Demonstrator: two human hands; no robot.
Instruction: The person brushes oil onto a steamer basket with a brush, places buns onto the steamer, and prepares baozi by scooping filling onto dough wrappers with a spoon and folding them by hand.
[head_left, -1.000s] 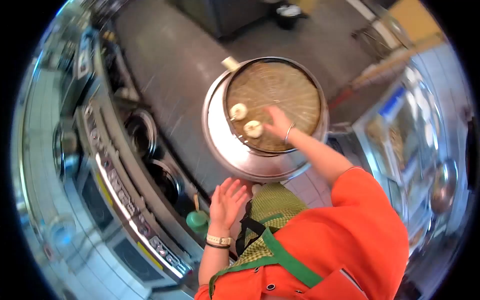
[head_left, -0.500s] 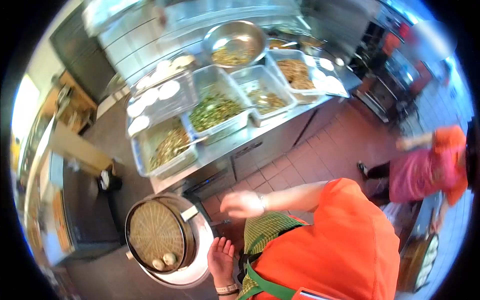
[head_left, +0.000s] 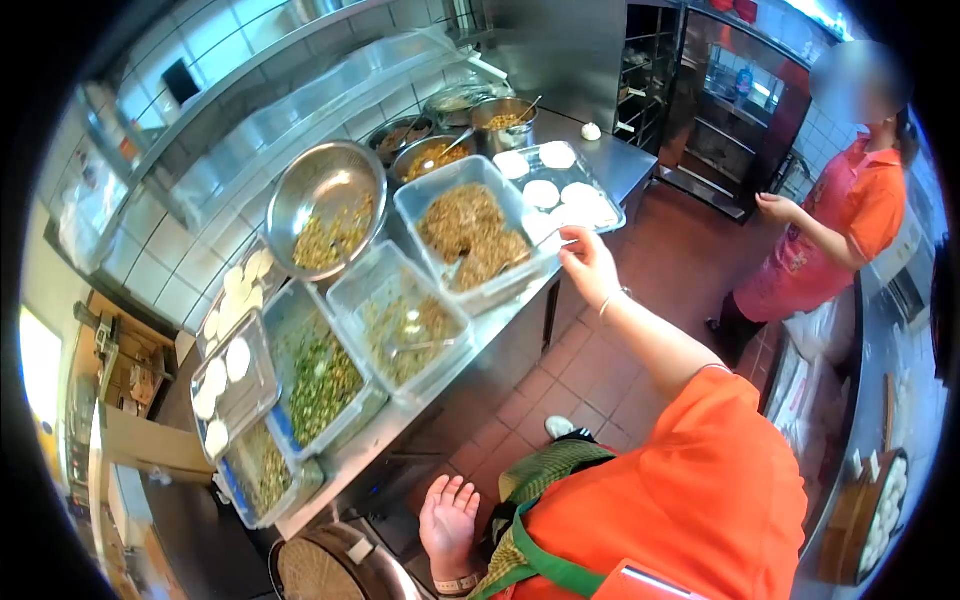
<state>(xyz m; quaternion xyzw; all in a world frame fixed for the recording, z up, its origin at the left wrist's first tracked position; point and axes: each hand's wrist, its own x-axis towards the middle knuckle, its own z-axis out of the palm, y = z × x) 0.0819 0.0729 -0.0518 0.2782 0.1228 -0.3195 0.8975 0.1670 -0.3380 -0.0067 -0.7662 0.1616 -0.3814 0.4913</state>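
My right hand (head_left: pixel 590 268) reaches over the counter's front edge, its fingertips beside a tray (head_left: pixel 612 222) of flat white dough rounds (head_left: pixel 582 205). The fingers are extended and slightly apart; I cannot tell whether they touch the nearest round. Nearest to that hand is a clear tub of brown filling (head_left: pixel 470 232). Low in front of my body, my left hand (head_left: pixel 450 518) is held palm up, fingers slightly curled and apart, with nothing in it. Beneath and left of it, a round steamer basket (head_left: pixel 318 572) shows in part.
Tubs of green filling (head_left: pixel 318 385) and mixed filling (head_left: pixel 408 335) line the counter, beside a steel bowl (head_left: pixel 328 205). More dough rounds lie on a tray (head_left: pixel 245 385) at left. A co-worker (head_left: pixel 820 235) stands at right, near a tray of white buns (head_left: pixel 882 520).
My right hand has moved from near my body out to the right-hand dough tray. The view has swung right, leaving the steamer basket lower. My left hand stays palm up.
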